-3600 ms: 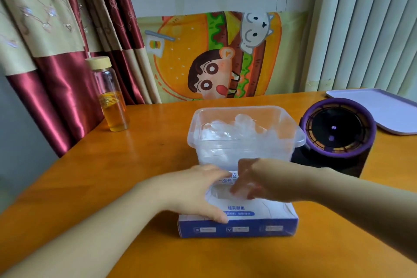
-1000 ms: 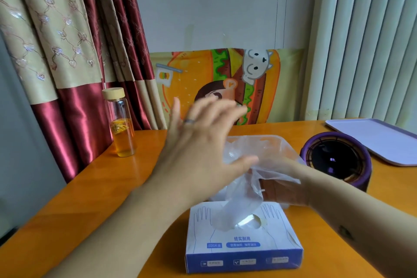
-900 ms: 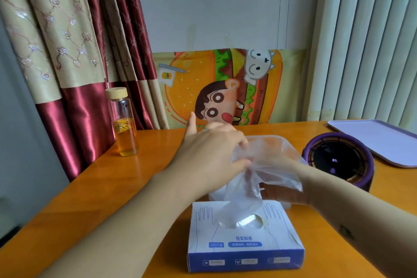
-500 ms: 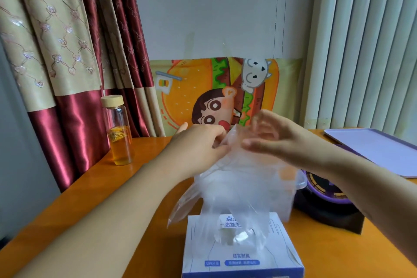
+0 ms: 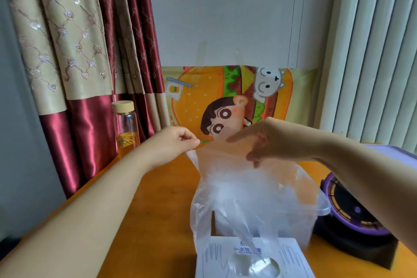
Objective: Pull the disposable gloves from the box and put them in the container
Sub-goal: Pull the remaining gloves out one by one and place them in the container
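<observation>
— Step in hand?
— Pulling. Above the bench, near edge: hoisting a clear glove in front of the container, with its tail seemingly not yet free of the box.
— Fingers?
— Left hand: pinching the glove's top edge. Right hand: stretched along the film; cannot tell whether gripping.
— Next?
— Probably lift clear of the slot, then carry back and lower into the container.

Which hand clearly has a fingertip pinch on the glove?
The left hand: thumb and forefinger pinch the glove at its top corner. The right hand has fingers behind the film, grip unclear.
</observation>
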`<state>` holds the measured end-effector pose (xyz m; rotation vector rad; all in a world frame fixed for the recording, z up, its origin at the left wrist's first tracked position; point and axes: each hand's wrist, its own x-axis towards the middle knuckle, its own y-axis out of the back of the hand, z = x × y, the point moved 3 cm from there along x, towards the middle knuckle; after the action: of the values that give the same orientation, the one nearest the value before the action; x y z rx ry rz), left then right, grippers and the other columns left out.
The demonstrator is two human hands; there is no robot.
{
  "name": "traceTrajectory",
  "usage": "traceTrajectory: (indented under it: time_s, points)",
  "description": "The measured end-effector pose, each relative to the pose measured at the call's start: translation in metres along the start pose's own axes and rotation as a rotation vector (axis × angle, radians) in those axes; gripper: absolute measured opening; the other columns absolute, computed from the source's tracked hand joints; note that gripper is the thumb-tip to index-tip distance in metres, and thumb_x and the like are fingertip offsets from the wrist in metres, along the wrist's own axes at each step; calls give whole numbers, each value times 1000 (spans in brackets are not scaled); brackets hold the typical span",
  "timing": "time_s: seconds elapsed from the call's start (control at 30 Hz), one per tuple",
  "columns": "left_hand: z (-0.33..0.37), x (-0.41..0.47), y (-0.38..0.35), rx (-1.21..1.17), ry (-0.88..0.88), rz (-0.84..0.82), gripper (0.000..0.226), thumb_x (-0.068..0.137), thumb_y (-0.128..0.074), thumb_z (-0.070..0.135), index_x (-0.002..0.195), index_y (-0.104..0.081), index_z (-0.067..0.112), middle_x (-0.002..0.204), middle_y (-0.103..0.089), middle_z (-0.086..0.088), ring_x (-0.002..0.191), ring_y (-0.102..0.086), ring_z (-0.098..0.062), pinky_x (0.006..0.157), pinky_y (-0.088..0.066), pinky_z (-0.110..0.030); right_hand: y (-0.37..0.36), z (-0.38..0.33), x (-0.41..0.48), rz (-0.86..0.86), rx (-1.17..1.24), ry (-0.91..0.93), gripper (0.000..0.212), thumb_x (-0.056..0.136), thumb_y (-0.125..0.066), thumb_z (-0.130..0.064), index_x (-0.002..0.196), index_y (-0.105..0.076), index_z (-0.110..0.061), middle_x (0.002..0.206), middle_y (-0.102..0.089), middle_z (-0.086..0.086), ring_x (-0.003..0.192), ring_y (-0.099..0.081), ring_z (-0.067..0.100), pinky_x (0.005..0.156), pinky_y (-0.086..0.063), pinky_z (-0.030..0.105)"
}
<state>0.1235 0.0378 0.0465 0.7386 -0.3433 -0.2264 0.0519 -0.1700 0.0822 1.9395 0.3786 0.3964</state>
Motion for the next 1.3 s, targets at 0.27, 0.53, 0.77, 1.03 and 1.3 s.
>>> traceTrajectory:
  time_s: [0.27,0.53,0.77,1.03,1.3]
  points:
    - [12,-1,30,79,-162,614,8,94,-56,24,89,-62,26,82,-60,15,84,-60,-11,70,-49,-29,-22,1,61,-38,436,-29,57,86,-57,8,138,-47,-13,147,-40,-4,81,-67,-2,74,-53,15]
    - [23,4,15,97,-196,620,10,94,-56,21,102,-60,25,94,-60,10,86,-59,-11,70,-49,-25,-29,-15,113,-104,823,-76,51,84,-54,12,133,-51,-5,128,-59,11,108,-61,18,82,-52,24]
    - [8,17,-15,151,-128,408,16,93,-56,23,109,-57,26,97,-57,11,87,-56,-7,78,-49,-27,-28,45,93,180,955,-256,43,84,-58,7,124,-58,-8,133,-56,11,112,-59,18,90,-50,33]
    - [28,28,-104,663,-75,-546,57,97,-46,47,148,-36,22,155,-31,3,139,-34,-19,109,-31,-33,-48,113,22,61,28,-481,57,83,-69,-13,137,-47,-11,120,-63,5,61,-64,-1,65,-49,13]
    - [38,45,-159,957,-9,-825,65,97,-39,55,152,-26,23,157,-26,1,143,-26,-24,113,-26,-39,-66,126,5,-95,-487,-451,35,87,-56,-10,122,-58,-6,116,-61,11,107,-57,27,90,-46,32]
